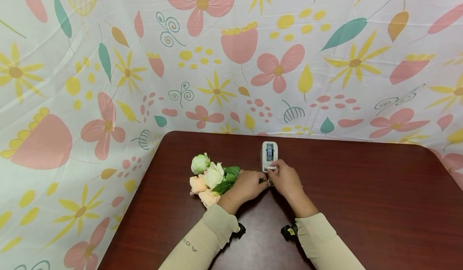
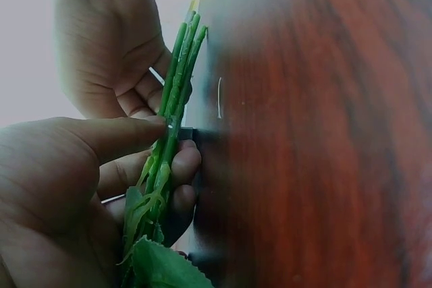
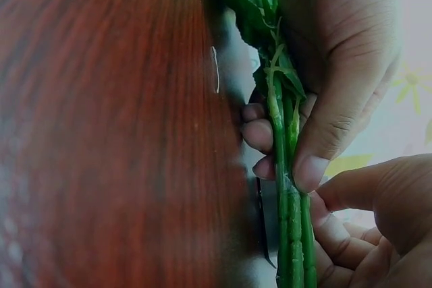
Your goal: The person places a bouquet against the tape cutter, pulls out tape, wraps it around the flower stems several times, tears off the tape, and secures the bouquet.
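A small bunch of white and peach artificial roses [image 1: 214,175] lies at the left, blooms pointing left. My left hand [image 1: 249,185] grips its green stems [image 2: 177,75] between thumb and curled fingers, just below the leaves [image 2: 165,266]. A glossy bit of clear tape [image 3: 287,184] shows on the stems at the left thumb. Right beside it, my right hand [image 3: 378,224] pinches at the tape with thumb and index finger; its other fingers curl behind the stems. The tape end is hidden by the fingertips. Just beyond both hands stands a white tape dispenser [image 1: 270,144].
The dark red-brown wooden table [image 1: 365,189] stretches out to both sides. A thin pale strip [image 2: 220,98] shows on its surface. Behind the far edge hangs a flower-printed cloth [image 1: 318,81], which also covers the left side.
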Action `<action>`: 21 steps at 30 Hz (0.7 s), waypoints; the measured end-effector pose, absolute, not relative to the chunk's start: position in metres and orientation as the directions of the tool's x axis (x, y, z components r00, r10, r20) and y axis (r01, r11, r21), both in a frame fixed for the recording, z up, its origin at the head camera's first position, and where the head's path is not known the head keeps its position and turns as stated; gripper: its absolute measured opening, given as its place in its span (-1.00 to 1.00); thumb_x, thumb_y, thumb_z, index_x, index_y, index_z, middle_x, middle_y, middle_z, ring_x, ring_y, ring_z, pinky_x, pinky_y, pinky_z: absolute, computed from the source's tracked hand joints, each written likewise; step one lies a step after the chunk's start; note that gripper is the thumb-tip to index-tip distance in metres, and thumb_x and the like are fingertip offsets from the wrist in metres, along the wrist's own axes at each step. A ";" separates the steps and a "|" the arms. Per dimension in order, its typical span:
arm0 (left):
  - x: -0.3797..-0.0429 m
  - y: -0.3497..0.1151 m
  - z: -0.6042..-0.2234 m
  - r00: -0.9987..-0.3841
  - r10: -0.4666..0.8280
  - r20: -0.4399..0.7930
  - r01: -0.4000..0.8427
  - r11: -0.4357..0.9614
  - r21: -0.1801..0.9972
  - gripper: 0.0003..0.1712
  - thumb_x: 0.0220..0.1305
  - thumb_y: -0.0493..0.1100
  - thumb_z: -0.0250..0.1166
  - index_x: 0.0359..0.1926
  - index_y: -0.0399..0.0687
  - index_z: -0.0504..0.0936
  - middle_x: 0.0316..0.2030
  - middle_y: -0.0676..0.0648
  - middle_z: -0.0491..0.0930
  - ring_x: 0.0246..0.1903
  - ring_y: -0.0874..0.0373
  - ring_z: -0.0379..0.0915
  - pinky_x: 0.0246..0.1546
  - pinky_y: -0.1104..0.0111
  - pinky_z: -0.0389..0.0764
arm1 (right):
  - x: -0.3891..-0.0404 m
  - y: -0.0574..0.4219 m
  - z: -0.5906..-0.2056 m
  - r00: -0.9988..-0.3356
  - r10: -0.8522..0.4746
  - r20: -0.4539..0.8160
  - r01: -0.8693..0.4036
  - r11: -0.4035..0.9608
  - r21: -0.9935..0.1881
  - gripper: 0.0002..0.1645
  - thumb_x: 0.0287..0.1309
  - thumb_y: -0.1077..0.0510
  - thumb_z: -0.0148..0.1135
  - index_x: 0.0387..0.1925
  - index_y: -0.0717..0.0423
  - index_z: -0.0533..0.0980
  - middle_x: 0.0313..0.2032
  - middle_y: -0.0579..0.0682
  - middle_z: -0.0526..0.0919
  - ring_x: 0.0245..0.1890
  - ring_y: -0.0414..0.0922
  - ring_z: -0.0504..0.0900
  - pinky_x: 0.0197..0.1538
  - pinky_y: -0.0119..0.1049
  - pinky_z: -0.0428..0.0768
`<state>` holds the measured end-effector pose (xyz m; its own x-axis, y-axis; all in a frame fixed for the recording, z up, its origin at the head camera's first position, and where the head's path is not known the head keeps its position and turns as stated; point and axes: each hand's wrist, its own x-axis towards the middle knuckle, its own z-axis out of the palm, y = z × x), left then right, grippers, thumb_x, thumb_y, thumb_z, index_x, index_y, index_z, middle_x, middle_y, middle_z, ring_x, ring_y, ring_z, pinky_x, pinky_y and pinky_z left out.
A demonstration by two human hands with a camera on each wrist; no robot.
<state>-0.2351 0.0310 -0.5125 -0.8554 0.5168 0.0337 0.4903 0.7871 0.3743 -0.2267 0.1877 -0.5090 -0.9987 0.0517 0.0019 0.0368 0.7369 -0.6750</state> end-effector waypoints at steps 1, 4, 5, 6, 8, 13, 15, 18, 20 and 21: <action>-0.235 0.031 -0.512 -0.856 0.517 0.031 0.489 0.787 0.376 -0.80 0.41 0.07 0.27 -0.27 0.17 0.75 -0.34 0.15 0.77 -0.30 0.19 0.68 -0.10 0.18 0.41 | -0.227 0.188 -0.509 -0.999 0.052 -0.001 0.039 0.738 -0.674 -0.63 0.35 0.10 0.23 0.07 0.25 0.51 -0.38 0.05 0.72 -0.51 -0.15 0.59 -0.39 -0.26 0.49; -0.236 0.032 -0.513 -0.856 0.517 0.017 0.484 0.788 0.381 -0.80 0.42 0.08 0.27 -0.26 0.18 0.75 -0.34 0.16 0.77 -0.31 0.21 0.67 -0.10 0.19 0.40 | -0.227 0.189 -0.509 -0.999 0.051 -0.008 0.043 0.739 -0.673 -0.63 0.36 0.10 0.23 0.08 0.24 0.50 -0.38 0.05 0.71 -0.52 -0.15 0.59 -0.40 -0.27 0.48; -0.236 0.032 -0.513 -0.856 0.517 0.012 0.482 0.789 0.381 -0.80 0.42 0.09 0.26 -0.25 0.18 0.75 -0.34 0.17 0.77 -0.31 0.21 0.67 -0.09 0.20 0.39 | -0.227 0.189 -0.509 -0.999 0.048 -0.010 0.043 0.739 -0.672 -0.63 0.37 0.10 0.22 0.08 0.24 0.50 -0.38 0.05 0.71 -0.52 -0.15 0.58 -0.41 -0.27 0.48; -0.236 0.032 -0.513 -0.856 0.517 0.006 0.481 0.791 0.379 -0.79 0.42 0.09 0.26 -0.24 0.18 0.75 -0.33 0.17 0.77 -0.31 0.22 0.67 -0.09 0.20 0.39 | -0.227 0.189 -0.509 -0.999 0.046 -0.013 0.043 0.740 -0.671 -0.63 0.37 0.10 0.22 0.08 0.24 0.50 -0.38 0.05 0.70 -0.53 -0.15 0.57 -0.41 -0.28 0.47; -0.236 0.032 -0.513 -0.856 0.518 -0.002 0.479 0.794 0.374 -0.79 0.42 0.10 0.26 -0.23 0.18 0.75 -0.32 0.17 0.77 -0.31 0.23 0.67 -0.09 0.21 0.39 | -0.227 0.189 -0.509 -0.999 0.040 -0.008 0.035 0.742 -0.669 -0.63 0.36 0.11 0.23 0.07 0.24 0.50 -0.38 0.06 0.69 -0.54 -0.15 0.56 -0.42 -0.28 0.46; -0.234 0.032 -0.511 -0.855 0.518 -0.005 0.477 0.791 0.383 -0.80 0.41 0.09 0.27 -0.26 0.17 0.74 -0.34 0.17 0.76 -0.30 0.22 0.67 -0.10 0.23 0.38 | -0.226 0.191 -0.509 -1.000 0.017 0.002 0.011 0.745 -0.667 -0.66 0.33 0.12 0.24 0.04 0.23 0.50 -0.40 0.04 0.69 -0.55 -0.17 0.52 -0.42 -0.30 0.45; -0.234 0.032 -0.511 -0.856 0.518 -0.004 0.475 0.789 0.389 -0.80 0.40 0.09 0.28 -0.28 0.17 0.74 -0.35 0.17 0.76 -0.31 0.22 0.67 -0.10 0.24 0.38 | -0.226 0.191 -0.508 -1.000 0.009 -0.003 0.008 0.743 -0.669 -0.66 0.33 0.11 0.24 0.04 0.21 0.50 -0.40 0.03 0.70 -0.55 -0.18 0.52 -0.41 -0.30 0.44; -0.235 0.032 -0.511 -0.856 0.517 -0.008 0.473 0.789 0.392 -0.79 0.40 0.09 0.27 -0.28 0.18 0.75 -0.35 0.18 0.76 -0.30 0.23 0.67 -0.07 0.22 0.39 | -0.225 0.191 -0.507 -1.000 -0.002 -0.012 0.006 0.743 -0.669 -0.65 0.33 0.09 0.23 0.04 0.20 0.50 -0.40 0.01 0.70 -0.56 -0.19 0.51 -0.42 -0.30 0.44; -0.235 0.032 -0.511 -0.857 0.515 -0.013 0.467 0.788 0.402 -0.79 0.40 0.10 0.27 -0.28 0.18 0.76 -0.36 0.18 0.76 -0.31 0.23 0.66 -0.06 0.20 0.40 | -0.225 0.192 -0.507 -1.000 -0.007 -0.013 0.003 0.743 -0.669 -0.64 0.34 0.08 0.23 0.05 0.20 0.50 -0.40 0.00 0.70 -0.56 -0.19 0.50 -0.41 -0.30 0.44; -0.235 0.032 -0.511 -0.858 0.513 -0.016 0.463 0.787 0.407 -0.79 0.40 0.10 0.28 -0.28 0.18 0.76 -0.36 0.18 0.76 -0.32 0.23 0.66 -0.04 0.19 0.41 | -0.225 0.192 -0.507 -1.000 -0.012 -0.013 0.000 0.745 -0.667 -0.63 0.33 0.08 0.24 0.06 0.20 0.49 -0.39 0.00 0.70 -0.56 -0.19 0.50 -0.41 -0.30 0.44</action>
